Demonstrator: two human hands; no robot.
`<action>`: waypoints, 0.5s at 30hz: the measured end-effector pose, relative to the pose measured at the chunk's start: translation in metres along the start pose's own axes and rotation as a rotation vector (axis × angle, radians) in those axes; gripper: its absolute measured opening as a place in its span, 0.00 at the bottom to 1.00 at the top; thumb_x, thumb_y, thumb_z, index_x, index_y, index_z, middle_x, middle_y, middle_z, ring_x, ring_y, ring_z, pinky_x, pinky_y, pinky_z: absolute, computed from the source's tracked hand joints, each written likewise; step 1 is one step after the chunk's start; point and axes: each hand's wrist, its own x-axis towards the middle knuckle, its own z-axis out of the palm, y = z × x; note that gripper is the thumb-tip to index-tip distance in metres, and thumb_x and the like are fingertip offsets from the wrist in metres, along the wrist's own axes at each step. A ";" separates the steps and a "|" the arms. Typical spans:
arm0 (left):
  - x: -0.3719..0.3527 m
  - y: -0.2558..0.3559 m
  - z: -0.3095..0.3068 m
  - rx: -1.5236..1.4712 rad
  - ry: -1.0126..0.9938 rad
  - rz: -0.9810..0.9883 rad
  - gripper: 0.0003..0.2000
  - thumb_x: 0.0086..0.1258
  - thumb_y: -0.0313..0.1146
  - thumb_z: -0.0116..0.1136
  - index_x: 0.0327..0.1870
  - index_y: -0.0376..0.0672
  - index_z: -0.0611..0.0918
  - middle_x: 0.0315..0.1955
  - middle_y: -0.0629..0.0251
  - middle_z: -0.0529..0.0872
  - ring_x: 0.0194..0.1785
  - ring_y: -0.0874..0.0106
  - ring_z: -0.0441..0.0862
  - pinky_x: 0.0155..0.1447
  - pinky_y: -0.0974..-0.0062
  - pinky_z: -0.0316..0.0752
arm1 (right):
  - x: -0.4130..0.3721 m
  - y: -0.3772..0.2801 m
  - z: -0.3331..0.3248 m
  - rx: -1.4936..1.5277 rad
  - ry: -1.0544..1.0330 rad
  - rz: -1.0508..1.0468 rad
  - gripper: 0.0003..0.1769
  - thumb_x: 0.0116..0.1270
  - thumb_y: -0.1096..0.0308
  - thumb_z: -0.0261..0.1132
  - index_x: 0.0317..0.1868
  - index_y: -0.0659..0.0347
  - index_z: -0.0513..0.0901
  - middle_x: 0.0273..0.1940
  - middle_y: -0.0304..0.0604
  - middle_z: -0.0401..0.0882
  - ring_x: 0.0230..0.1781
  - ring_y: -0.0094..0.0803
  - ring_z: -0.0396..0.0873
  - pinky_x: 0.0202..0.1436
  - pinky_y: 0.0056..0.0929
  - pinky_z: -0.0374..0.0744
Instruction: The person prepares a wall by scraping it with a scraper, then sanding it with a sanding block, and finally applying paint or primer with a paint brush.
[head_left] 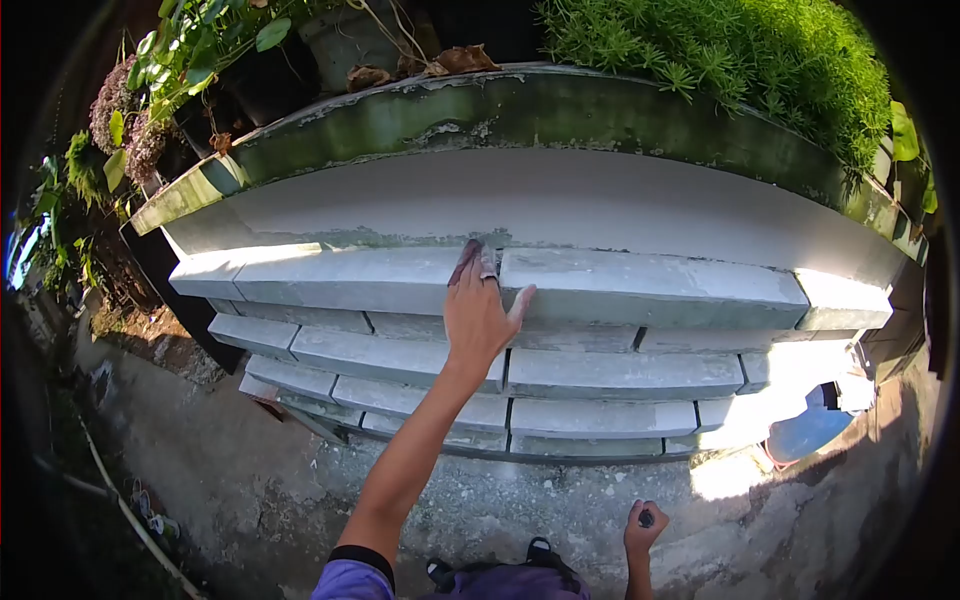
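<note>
My left hand (475, 315) reaches out over the top course of pale grey blocks (370, 275). Its fingers press a small dark reddish piece, perhaps a cloth or sponge (463, 262), against the block edge near the vertical joint. Grey smears mark the fingertips, and the thumb points out to the right. Just above the fingers, rough grey-green mortar (420, 240) runs along the foot of the smooth pale wall (600, 200). Low on the right, my right hand (645, 525) is closed around a small dark object, whose shape is mostly hidden.
Below the top course, more block rows step down to rough concrete ground (590, 490). A mossy ledge (560, 110) with green plants (740, 60) runs above the wall. At the right stands a blue container (810, 425); a pipe (130, 510) lies at the left.
</note>
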 end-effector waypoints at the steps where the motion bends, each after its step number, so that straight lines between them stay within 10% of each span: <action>1: -0.002 -0.015 -0.009 0.036 0.034 -0.088 0.32 0.69 0.51 0.58 0.57 0.23 0.76 0.57 0.41 0.79 0.62 0.50 0.75 0.66 0.59 0.69 | 0.002 0.005 0.002 0.007 -0.018 0.003 0.20 0.67 0.73 0.63 0.18 0.63 0.68 0.15 0.34 0.61 0.17 0.20 0.58 0.22 0.27 0.58; 6: -0.006 -0.014 -0.020 0.105 0.228 -0.206 0.31 0.68 0.48 0.61 0.56 0.22 0.77 0.54 0.41 0.80 0.62 0.51 0.76 0.65 0.58 0.68 | 0.028 0.023 0.009 0.009 -0.071 -0.039 0.19 0.67 0.72 0.64 0.18 0.62 0.68 0.15 0.35 0.61 0.17 0.21 0.59 0.23 0.26 0.60; 15: 0.010 0.156 0.030 -0.384 0.006 0.223 0.31 0.67 0.50 0.61 0.56 0.27 0.77 0.53 0.44 0.80 0.58 0.53 0.78 0.62 0.61 0.72 | 0.050 0.023 0.005 0.032 -0.087 -0.011 0.19 0.66 0.72 0.66 0.18 0.62 0.69 0.16 0.36 0.63 0.17 0.22 0.61 0.24 0.26 0.62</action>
